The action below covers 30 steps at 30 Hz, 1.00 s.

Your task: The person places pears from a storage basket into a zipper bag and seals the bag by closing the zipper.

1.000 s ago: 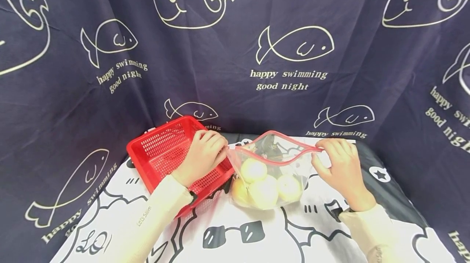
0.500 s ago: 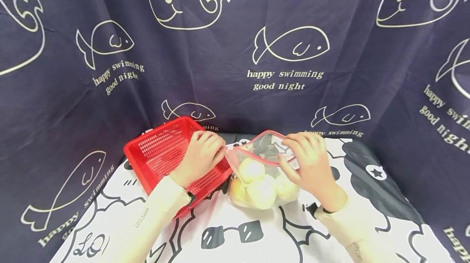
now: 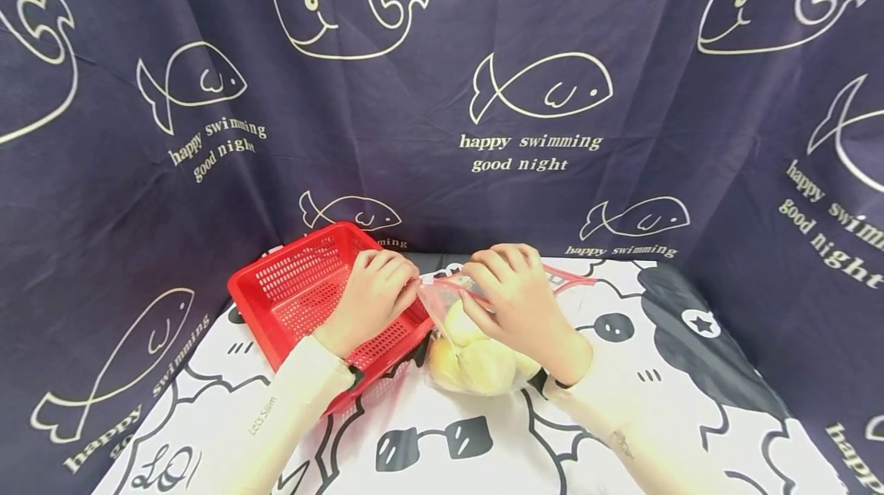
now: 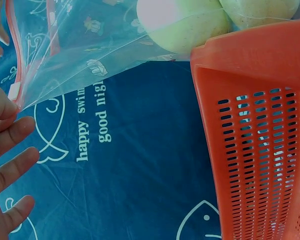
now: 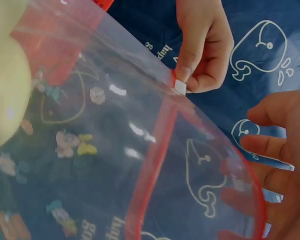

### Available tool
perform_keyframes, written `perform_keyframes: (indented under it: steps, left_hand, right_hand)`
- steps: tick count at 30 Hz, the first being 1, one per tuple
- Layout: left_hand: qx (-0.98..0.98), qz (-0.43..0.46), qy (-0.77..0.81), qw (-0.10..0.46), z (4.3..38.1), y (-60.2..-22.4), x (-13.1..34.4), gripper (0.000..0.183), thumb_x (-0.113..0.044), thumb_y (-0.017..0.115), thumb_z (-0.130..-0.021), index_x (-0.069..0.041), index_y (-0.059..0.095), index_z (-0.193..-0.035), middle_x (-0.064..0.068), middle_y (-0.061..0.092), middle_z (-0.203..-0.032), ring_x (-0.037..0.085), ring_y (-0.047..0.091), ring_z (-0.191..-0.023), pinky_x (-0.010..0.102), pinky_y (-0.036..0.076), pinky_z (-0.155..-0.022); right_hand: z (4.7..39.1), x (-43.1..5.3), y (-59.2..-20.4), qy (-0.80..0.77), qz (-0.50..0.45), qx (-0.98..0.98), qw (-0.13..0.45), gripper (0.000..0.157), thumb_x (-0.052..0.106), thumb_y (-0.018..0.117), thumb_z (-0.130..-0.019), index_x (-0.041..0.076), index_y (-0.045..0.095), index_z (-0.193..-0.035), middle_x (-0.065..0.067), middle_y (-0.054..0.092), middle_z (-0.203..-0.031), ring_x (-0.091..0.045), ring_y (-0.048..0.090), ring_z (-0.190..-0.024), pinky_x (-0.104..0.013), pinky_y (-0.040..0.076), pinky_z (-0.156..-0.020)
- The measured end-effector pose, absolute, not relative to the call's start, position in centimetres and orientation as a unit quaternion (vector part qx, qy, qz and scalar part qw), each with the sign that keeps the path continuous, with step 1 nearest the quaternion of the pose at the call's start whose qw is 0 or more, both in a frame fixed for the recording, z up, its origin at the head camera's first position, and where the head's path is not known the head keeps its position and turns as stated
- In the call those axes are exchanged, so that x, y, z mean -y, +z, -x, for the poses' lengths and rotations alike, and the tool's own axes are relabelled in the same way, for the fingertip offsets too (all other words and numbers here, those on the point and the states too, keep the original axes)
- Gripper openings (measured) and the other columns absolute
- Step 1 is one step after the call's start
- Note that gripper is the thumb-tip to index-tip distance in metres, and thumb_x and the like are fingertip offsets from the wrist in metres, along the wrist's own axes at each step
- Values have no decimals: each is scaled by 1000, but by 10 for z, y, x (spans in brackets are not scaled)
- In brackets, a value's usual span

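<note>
A clear zip bag (image 5: 110,165) with a red-edged mouth holds several round pale yellow fruits (image 3: 483,364), whose exact kind I cannot tell. My left hand (image 3: 373,292) pinches the bag's left corner beside a small white slider (image 5: 180,87) between thumb and index finger; its other fingers are spread in the left wrist view. Over the bag's mouth reaches my right hand (image 3: 518,307). The right wrist view has its fingers loosely bent, some seen through the plastic along the red edge, with thumb and index finger apart. The mouth looks unsealed there.
A red perforated basket (image 3: 265,318) stands left of the bag, behind my left forearm. The table has a white cloth (image 3: 442,472) with black cartoon prints. A dark blue curtain (image 3: 414,119) with whale and fish drawings hangs behind and at both sides.
My right hand has let go of the bag's right corner and moved left along the mouth towards my left hand. The left hand keeps its pinch on the left corner.
</note>
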<state>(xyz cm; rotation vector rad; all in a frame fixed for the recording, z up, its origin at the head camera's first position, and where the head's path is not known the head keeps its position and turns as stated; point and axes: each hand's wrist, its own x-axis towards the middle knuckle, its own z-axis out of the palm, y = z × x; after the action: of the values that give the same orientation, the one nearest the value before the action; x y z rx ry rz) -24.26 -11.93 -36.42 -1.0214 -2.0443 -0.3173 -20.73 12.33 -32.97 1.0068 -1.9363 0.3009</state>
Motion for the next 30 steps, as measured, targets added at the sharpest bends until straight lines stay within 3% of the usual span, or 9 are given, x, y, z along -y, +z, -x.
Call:
perform_keyframes:
  steps: [18,25,30]
  left_hand:
    - [801,408,-122,420,242,-367,121,15,-10,76,-82,-6,67,-93,7,69,-89,29,62,-91,47,45,-83]
    - [797,419,-118,420,242,-369,122,16,-9,75,-82,-6,67,-95,7,69,-89,28,63,-92,46,46,-84]
    - [789,426,-121,425,242,-369,121,17,-9,76,-81,-5,67,-95,7,69,-90,28,63,-92,47,46,-85]
  right_hand:
    - [224,-91,-341,63,-387,831,395,12,21,66,-88,13,66,-97,-4,63,-95,-28,56,-93,-48,42,-84]
    - [225,-85,-345,51,-381,842,379,16,30,67,-92,16,67,-98,-1,62,-93,-26,56,-91,-47,42,-82]
    - [225,-85,-345,46,-376,854,355,10,26,67,-93,17,67,-97,-2,61,-93,-25,55,-91,-48,42,-83]
